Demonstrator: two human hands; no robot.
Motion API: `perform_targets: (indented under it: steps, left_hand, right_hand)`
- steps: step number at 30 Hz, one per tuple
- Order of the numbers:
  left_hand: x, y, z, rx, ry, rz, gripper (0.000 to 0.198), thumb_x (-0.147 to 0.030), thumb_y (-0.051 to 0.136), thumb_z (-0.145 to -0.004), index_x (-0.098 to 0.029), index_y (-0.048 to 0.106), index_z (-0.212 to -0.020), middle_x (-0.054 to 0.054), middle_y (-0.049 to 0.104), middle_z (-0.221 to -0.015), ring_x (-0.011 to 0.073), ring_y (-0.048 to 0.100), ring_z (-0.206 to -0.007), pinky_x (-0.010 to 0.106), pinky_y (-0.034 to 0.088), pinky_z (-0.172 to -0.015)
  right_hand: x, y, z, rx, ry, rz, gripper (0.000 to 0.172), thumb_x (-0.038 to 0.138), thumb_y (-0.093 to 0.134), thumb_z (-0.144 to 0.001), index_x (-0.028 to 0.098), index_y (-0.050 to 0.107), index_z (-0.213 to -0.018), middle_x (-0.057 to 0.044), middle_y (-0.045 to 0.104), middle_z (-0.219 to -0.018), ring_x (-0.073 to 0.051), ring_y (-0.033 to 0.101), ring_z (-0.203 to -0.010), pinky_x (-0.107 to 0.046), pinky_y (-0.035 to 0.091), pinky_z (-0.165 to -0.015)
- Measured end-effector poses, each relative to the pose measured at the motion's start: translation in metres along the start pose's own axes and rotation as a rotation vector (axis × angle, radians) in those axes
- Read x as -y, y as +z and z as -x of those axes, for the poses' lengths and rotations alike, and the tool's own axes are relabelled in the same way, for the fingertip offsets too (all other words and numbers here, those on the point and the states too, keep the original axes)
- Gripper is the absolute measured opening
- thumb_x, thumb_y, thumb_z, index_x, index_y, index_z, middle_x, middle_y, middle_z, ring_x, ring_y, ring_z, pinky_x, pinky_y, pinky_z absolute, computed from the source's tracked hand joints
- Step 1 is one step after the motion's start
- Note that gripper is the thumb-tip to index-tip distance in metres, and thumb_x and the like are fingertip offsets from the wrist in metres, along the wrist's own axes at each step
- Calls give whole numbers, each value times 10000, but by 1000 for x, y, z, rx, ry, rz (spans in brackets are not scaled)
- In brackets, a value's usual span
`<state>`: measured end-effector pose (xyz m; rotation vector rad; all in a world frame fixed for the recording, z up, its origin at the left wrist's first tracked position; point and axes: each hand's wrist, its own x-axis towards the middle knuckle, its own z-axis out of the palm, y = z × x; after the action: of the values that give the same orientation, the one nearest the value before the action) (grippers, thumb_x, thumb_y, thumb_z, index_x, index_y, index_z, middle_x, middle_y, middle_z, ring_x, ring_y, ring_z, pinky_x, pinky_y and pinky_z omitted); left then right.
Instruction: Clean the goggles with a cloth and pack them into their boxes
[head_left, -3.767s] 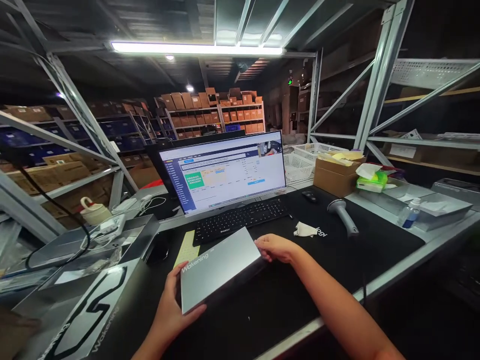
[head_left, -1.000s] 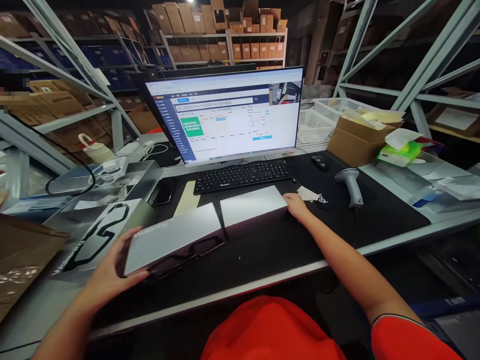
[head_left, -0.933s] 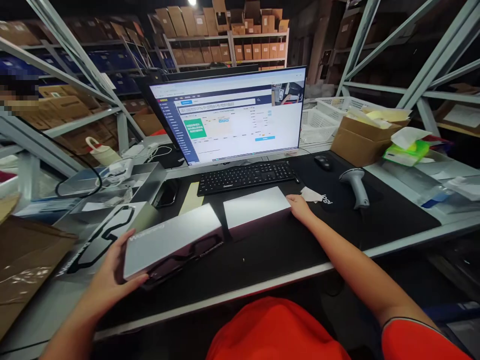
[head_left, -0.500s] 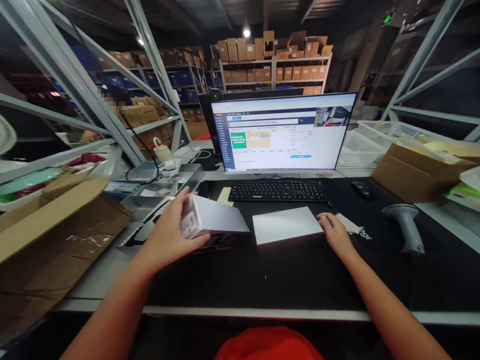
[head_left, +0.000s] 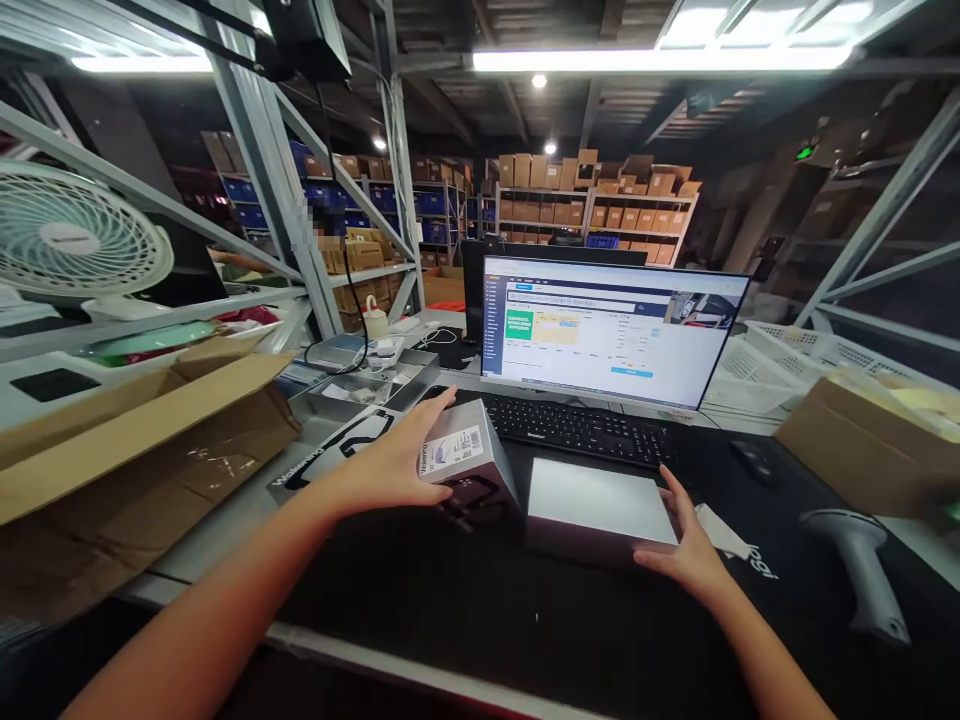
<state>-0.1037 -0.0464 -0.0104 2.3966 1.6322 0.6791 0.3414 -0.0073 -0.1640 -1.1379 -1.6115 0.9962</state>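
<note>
So the small grey box point(head_left: 469, 465) with the barcode label on its end is gripped by the left hand point(head_left: 394, 465), fingers wrapped over its top. It's tipped up on one edge over the black desk mat point(head_left: 525, 620), label end turned toward the camera. Just beside it, to the right, a flat grey box point(head_left: 596, 500) is laid flat on the mat. The right hand point(head_left: 686, 555) is spread loose against that box's right end, touching but not clamped on it. A keyboard point(head_left: 585, 432) is seen right behind both boxes, with a lit monitor point(head_left: 607, 328) behind that. A handheld scanner point(head_left: 855, 560) is lying at the far right, and an opened cardboard carton point(head_left: 135, 450) is parked off to the left.
</note>
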Motion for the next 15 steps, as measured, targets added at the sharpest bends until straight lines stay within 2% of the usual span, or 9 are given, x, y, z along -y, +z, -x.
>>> perform_targets:
  steps: [2, 4, 6, 8, 9, 12, 15]
  left_hand:
    - [-2, -6, 0, -53, -25, 1, 1172, -347, 821, -634, -231, 139, -1580, 129, 293, -1604, 363, 350, -1443, 471, 318, -1192]
    - [0, -20, -1, -52, 8, -12, 1171, -345, 836, -609, -232, 183, -1574, 115, 312, -1597, 358, 359, -1436, 464, 294, -1204]
    - [6, -39, -3, 50, 118, -15, 1163, -312, 847, -592, -254, 221, -1571, 72, 322, -1602, 345, 333, -1452, 446, 243, -1224]
    - [14, -55, -9, 222, 214, -7, 1075, -229, 843, -571, -287, 351, -1526, 16, 373, -1584, 325, 331, -1457, 416, 230, -1225]
    - [17, -62, -13, 269, 230, -19, 1023, -161, 809, -580, -290, 389, -1504, -6, 390, -1577, 300, 332, -1459, 412, 219, -1225]
    - [23, -69, -26, 355, 159, -75, 947, 31, 631, -606, -259, 398, -1477, -33, 428, -1556, 216, 349, -1450, 442, 204, -1217]
    - [25, -65, -38, 410, 32, -137, 998, 91, 603, -569, -219, 361, -1486, 3, 389, -1581, 216, 324, -1464, 478, 213, -1203]
  right_hand:
    - [5, -2, 2, -56, -27, 61, 1231, 480, 879, -612, 310, 127, -1572, -166, 429, -1431, -360, 487, -1328, -518, 495, -1019]
    - [14, -4, 5, -83, -56, 163, 1184, 491, 862, -626, 291, 168, -1565, -162, 417, -1461, -368, 440, -1368, -550, 408, -1103]
    - [24, -3, 11, -96, -108, 292, 1175, 463, 858, -620, 276, 181, -1562, -155, 391, -1496, -374, 407, -1388, -564, 342, -1148]
    - [34, 1, 19, -118, -181, 415, 1172, 424, 850, -621, 279, 173, -1566, -147, 379, -1498, -379, 431, -1361, -566, 384, -1122]
    - [38, 5, 24, -133, -230, 468, 1172, 414, 846, -627, 282, 163, -1570, -147, 387, -1480, -384, 454, -1334, -566, 427, -1087]
    - [44, 21, 44, -189, -443, 610, 1147, 402, 834, -663, 279, 153, -1579, -168, 421, -1406, -413, 488, -1267, -604, 491, -1004]
    - [37, 35, 66, -209, -754, 691, 962, 247, 757, -766, 315, 217, -1559, -154, 451, -1356, -378, 504, -1249, -616, 478, -1027]
